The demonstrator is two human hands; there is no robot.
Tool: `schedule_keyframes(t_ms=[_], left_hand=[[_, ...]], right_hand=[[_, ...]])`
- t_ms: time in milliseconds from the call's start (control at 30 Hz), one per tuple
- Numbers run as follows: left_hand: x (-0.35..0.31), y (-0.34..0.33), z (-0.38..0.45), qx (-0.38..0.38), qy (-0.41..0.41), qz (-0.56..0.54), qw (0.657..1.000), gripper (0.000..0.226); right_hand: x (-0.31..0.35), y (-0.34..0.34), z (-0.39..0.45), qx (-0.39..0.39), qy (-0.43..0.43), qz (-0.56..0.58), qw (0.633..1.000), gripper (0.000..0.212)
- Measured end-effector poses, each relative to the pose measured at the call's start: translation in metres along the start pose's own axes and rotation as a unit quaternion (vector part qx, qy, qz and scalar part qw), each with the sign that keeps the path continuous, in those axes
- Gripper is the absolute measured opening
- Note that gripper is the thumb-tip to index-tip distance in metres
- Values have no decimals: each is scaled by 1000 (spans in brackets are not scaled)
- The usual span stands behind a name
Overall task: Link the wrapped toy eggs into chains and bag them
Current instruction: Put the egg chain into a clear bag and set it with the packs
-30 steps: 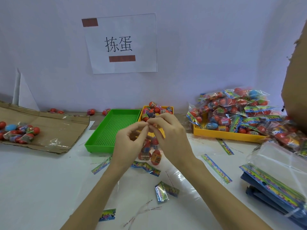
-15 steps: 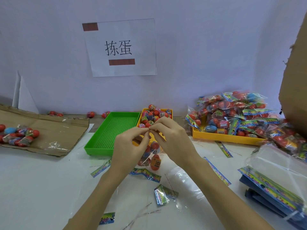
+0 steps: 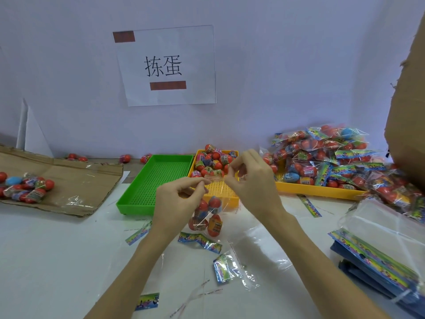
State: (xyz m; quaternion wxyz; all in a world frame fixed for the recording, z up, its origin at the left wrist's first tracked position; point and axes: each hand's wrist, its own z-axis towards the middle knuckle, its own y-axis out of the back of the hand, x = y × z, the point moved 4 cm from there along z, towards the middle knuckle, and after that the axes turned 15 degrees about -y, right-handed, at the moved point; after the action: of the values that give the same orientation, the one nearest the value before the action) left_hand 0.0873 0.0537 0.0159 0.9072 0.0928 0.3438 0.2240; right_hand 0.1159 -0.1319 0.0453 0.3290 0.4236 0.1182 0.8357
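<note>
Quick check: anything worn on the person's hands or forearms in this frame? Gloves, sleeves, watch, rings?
Nothing worn that shows. The left hand and right hand are bare, with no gloves, and no rings visible. Both forearms are bare to the bottom of the frame: no sleeves, watch, bands or markings in view.

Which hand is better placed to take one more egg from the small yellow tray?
Probably right: the right hand hovers over that tray, beside the eggs; the left hand pinches the bag.

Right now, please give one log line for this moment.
step: closing bag | left hand: pinches clear bag top | right hand: pinches bag top | eggs: inside bag
</note>
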Motion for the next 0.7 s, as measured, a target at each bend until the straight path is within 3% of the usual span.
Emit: schedule_keyframes(t_ms=[100,167,267,467,700], left_hand=[[2,0,0,-3,34,-28,999,17],[0,-2,1,1,31,-34,999,18],[-3,-3,1,7,13,-23,1000,29],[-8,-2,3,24,-16,-19,999,38],[-4,-2,1,28,-3,-28,999,32]], right_hand=[[-7,10,5,-23,12,31,999,6],[-1,5,1,24,49,44,998,5],[10,-10,-9,101,79,40,991,21],[16,-13,-11,80,120,11,990,17],[14,-19,-15,73,127,-12,989,19]])
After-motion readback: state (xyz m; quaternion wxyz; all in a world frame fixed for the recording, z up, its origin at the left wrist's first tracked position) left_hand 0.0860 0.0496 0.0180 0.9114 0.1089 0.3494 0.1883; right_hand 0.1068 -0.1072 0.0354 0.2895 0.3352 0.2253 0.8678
